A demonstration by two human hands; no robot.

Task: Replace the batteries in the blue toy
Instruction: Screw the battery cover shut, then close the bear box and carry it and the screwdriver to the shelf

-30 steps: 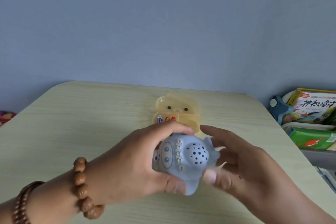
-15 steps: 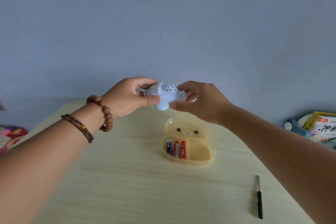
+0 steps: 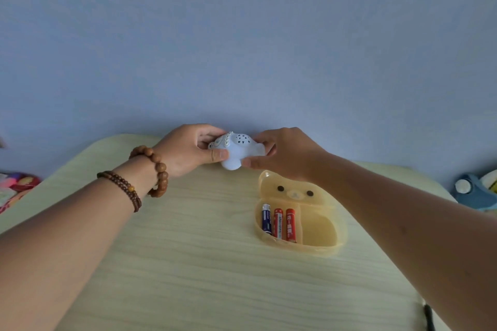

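Observation:
The pale blue toy (image 3: 238, 149), with a dotted speaker grille and a row of small buttons facing up, is held out at arm's length near the far edge of the table (image 3: 204, 263). My left hand (image 3: 188, 150) grips its left end, thumb pressed on the front. My right hand (image 3: 285, 153) pinches its right end. In front of my right wrist lies an open yellow bear-shaped case (image 3: 320, 234). Its left compartment holds three batteries: one blue (image 3: 266, 217) and two red (image 3: 284, 224). The right compartment is empty.
A black screwdriver (image 3: 429, 318) lies at the table's near right edge. A blue item (image 3: 473, 193) sits off the table to the right, and colourful things (image 3: 16, 185) lie off its left side. A plain blue wall stands behind.
Both hands carried the toy from close to me out to the far side of the table, then lowered it slightly. The battery case, hidden behind the hands before, now shows.

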